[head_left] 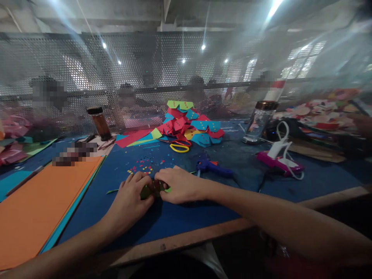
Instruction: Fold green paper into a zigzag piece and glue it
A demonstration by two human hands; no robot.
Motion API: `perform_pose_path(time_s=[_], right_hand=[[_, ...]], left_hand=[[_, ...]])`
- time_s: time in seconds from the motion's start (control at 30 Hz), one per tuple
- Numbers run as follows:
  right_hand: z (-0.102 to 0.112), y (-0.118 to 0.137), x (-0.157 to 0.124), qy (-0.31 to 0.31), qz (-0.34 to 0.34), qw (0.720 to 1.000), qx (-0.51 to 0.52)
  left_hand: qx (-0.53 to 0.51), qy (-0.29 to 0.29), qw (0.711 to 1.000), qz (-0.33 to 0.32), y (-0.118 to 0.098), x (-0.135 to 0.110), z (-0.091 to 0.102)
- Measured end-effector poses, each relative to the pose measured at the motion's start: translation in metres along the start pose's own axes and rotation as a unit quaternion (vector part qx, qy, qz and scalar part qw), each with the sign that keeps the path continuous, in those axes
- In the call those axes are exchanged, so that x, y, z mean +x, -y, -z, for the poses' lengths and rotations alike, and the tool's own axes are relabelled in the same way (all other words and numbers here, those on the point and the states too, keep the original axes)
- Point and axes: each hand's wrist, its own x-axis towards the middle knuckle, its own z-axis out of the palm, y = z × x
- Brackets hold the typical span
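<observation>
My left hand [132, 193] and my right hand [177, 184] meet over a small green paper piece [148, 190] lying on the blue table cover [188, 217]. Both hands have their fingers curled and pressed onto the green piece, which is mostly hidden under them. A thin green paper strip [112, 191] sticks out to the left of my left hand. Tiny coloured paper dots [141, 167] are scattered just beyond my hands.
Orange paper sheets [37, 205] lie at the left. A pile of folded coloured paper pieces [190, 126], yellow-handled scissors [179, 146] and a blue glue gun [212, 166] sit further back. A brown bottle [99, 123], a clear bottle [260, 120] and a pink phone with charger [280, 161] stand nearby.
</observation>
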Motion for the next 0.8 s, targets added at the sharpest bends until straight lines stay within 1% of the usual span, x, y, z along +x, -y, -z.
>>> perform_pose_path(time_s=[0.17,0.27,0.47,0.63,0.8], right_hand=[[0.003,-0.002,0.0,0.018,0.001,1.0,0.025],[0.005,-0.002,-0.001,0.029,-0.001,0.999,0.036],[0.005,-0.005,-0.001,0.035,0.003,0.997,0.069],[0.009,-0.009,-0.002,0.053,0.005,0.995,0.09],[0.012,-0.009,-0.003,0.052,0.011,0.993,0.106]], left_hand=[[-0.04,-0.002,0.998,-0.042,0.014,0.0,-0.003],[-0.062,0.003,0.997,-0.053,0.019,-0.001,-0.003],[-0.097,0.023,0.994,-0.046,0.02,-0.004,0.001],[-0.128,0.045,0.99,-0.046,0.019,-0.006,0.008],[-0.155,0.065,0.984,-0.057,0.022,-0.007,0.014]])
